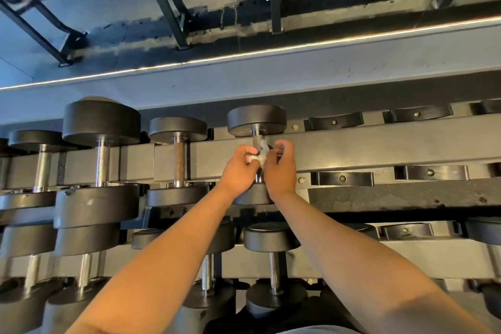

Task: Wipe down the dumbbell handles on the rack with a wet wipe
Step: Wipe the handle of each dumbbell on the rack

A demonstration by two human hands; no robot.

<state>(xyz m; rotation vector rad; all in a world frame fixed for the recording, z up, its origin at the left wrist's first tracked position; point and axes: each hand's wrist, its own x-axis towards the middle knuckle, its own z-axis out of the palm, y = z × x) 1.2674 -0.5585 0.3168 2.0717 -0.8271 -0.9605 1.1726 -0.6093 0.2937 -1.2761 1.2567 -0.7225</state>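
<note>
Both hands' fingers, left hand (238, 168) and right hand (280, 168), pinch the wet wipe (259, 156) at the dumbbell handle (258, 141); wrap it fully round, then slide end to end.

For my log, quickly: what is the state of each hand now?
Left hand: pinches the wet wipe at the dumbbell handle.
Right hand: pinches the same wet wipe too.

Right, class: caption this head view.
The left hand and right hand hold a wet wipe at a dumbbell handle on the rack.
</note>
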